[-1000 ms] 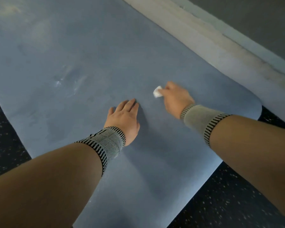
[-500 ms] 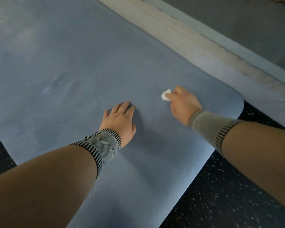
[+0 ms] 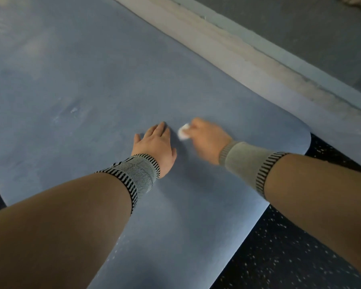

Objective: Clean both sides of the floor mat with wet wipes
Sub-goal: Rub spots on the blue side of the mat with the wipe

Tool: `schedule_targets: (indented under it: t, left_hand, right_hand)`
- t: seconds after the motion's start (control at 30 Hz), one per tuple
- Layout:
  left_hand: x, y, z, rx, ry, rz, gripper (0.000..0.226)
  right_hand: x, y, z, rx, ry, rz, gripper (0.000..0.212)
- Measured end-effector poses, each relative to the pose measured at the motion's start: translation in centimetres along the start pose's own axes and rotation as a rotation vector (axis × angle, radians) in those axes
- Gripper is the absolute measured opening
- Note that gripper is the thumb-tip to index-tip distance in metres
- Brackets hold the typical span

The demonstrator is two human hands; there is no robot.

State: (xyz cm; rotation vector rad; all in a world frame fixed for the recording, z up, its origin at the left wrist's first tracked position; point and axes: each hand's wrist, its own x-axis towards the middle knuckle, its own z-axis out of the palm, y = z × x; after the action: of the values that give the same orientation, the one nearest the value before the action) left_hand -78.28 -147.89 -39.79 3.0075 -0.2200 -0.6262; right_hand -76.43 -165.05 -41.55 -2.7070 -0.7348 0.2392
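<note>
light: dim, cool, even | shadow: soft, on floor mat just right of left hand | blur: right hand and wipe smeared | edges: wide-angle bending

Single head view, close above, forward and down onto floor mat

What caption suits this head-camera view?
Left hand rests flat on the blue mat while right hand holds a white wipe.
</note>
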Motion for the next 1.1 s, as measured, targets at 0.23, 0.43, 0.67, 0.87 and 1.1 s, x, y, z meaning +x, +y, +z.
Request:
schedule_targets:
  t: [0.23,0.43,0.67,0.87,1.1]
  left_hand:
    - [0.1,-0.6,-0.4,-0.008,-0.042,0.012,0.061]
    - [-0.1,-0.6,0.0,-0.024,-0.003,0.017,0.063]
    - [0.9,-0.8,-0.9,-0.015,0.075,0.034,0.052]
    - [3.7,1.5,-1.5,-0.037,0.028,0.078,0.069]
    - [4.5,4.0,-1.4,0.068,-0.113,0.090,0.068]
  right_hand:
    - [4.0,5.7,-1.9,-0.051,0.194,0.393,0.021]
    - [6.5,-0.5,-0.3,0.020,0.045,0.000,0.025]
    - [8.2,2.0,-1.9,0.001,0.052,0.275,0.024]
    - [9.2,3.4,-2.5,-0.033,0.073,0.201,0.024]
    - [10.2,7.0,-4.5,-0.166,0.179,0.440,0.029]
